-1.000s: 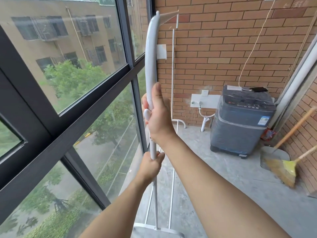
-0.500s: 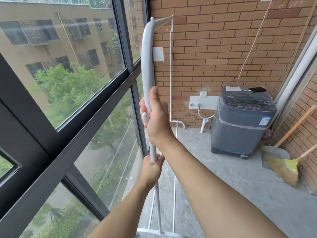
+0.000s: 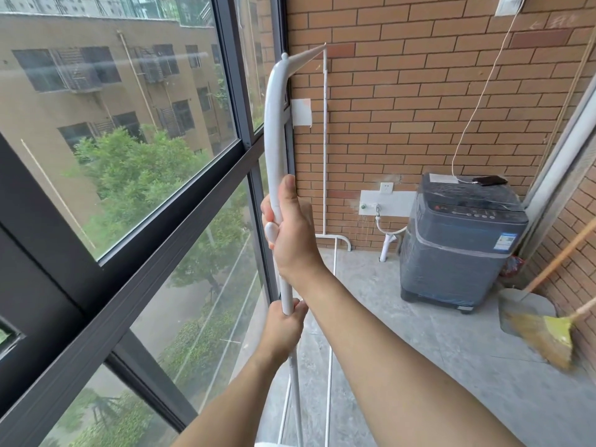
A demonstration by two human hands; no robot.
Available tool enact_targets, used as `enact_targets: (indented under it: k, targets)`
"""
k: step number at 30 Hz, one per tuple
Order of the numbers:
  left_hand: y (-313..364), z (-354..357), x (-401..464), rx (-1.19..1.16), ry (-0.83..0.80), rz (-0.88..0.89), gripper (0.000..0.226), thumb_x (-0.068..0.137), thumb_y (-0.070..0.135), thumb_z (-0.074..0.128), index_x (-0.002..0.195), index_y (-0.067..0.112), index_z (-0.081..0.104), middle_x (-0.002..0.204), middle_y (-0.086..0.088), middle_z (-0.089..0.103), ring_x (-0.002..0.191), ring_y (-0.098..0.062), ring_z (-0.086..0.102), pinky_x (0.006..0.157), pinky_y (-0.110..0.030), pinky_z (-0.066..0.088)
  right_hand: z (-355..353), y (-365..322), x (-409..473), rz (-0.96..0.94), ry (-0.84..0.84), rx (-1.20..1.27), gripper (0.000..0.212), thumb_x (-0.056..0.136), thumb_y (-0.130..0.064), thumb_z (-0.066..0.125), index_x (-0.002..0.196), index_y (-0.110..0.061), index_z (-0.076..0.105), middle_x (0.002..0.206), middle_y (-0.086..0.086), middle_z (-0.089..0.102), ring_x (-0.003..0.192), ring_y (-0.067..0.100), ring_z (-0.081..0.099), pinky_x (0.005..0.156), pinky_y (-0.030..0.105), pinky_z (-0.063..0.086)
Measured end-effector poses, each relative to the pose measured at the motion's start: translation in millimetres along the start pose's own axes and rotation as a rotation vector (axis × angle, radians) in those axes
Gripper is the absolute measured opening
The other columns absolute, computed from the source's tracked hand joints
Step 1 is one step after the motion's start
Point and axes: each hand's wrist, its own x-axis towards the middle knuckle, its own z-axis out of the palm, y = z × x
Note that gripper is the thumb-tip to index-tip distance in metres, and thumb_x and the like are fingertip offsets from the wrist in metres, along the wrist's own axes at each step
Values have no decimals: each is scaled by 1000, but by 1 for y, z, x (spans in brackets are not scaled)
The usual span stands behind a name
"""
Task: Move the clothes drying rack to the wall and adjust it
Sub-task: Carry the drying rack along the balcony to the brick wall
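Observation:
The white clothes drying rack (image 3: 274, 130) stands upright along the window, its near post rising in front of me and its far post against the brick wall (image 3: 419, 91). My right hand (image 3: 290, 233) is wrapped around the near post at mid height, thumb pointing up. My left hand (image 3: 285, 327) grips the same post just below it. The rack's lower rails run along the floor toward the wall; its near foot is mostly cut off by the frame's bottom edge.
A dark-framed window (image 3: 135, 221) lines the left side. A grey washing machine (image 3: 458, 240) stands at the far wall with a phone on top. A broom (image 3: 548, 330) and dustpan lean at the right wall. Bare concrete floor (image 3: 419, 366) lies between.
The view has shifted slightly and the rack's top now appears lower in frame. Both hands keep the same grip on the post.

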Motion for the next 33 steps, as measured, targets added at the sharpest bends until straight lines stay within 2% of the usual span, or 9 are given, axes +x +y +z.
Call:
enact_targets:
  k: [6,12,15,19,22,25,27,30,33]
  targets:
    - [-4,3,6,-5,-15,-21,34,74,19,51,59,-7,35,60,-9,36,59,-21,29,54,-38,25,-5,2,7,8,-11,7,53,87,-57,29,57,-14,34,44,-12,26,39,7,25,38,14,24]
    - [-6,-4,2,5,-6,-48,39,73,27,54,59,-3,34,59,-9,35,58,-21,28,53,-37,24,-1,8,5,4,-42,-2,55,87,-60,29,55,-16,36,48,-8,28,40,8,28,40,15,26]
    - [-4,-7,0,12,-1,-75,33,71,22,52,56,1,31,57,-10,32,56,-22,27,51,-35,23,1,8,4,35,-62,19,54,85,-61,31,55,-17,39,46,-12,31,40,6,30,40,14,27]
    - [1,-10,-4,25,3,-107,25,70,16,50,52,16,33,52,-7,30,46,-18,28,42,-24,27,3,10,0,58,-71,17,55,84,-64,33,55,-17,42,43,-15,32,39,5,32,39,14,28]
    - [4,-14,-7,60,-33,-130,15,75,9,50,62,9,43,56,-9,38,44,-18,35,40,-22,33,3,10,-4,39,-64,-7,56,85,-64,33,56,-18,45,45,-13,32,40,6,34,41,14,30]
    - [10,-18,-8,101,-96,-137,8,72,14,52,70,7,50,57,-11,49,44,-14,48,52,-24,41,2,9,-6,30,-52,-47,58,85,-65,32,58,-17,49,50,-5,38,41,7,39,42,16,32]
    - [15,-25,-10,145,-159,-155,18,65,23,55,71,7,52,60,-6,56,50,-10,54,62,-29,44,1,8,-9,42,-57,-75,58,84,-67,32,58,-19,51,53,-2,42,43,8,43,42,16,33]
    - [22,-35,-11,268,-263,-166,20,63,24,65,75,11,56,71,-8,54,66,-17,51,70,-33,43,-1,5,-11,86,-72,-79,58,81,-69,34,63,-18,55,59,-1,48,48,9,48,46,17,38]
    - [34,-44,-12,362,-290,-153,24,62,21,70,75,12,52,78,-9,52,72,-20,50,73,-35,43,-2,2,-12,146,-102,-47,60,79,-68,36,69,-13,59,66,2,51,56,13,53,55,24,45]
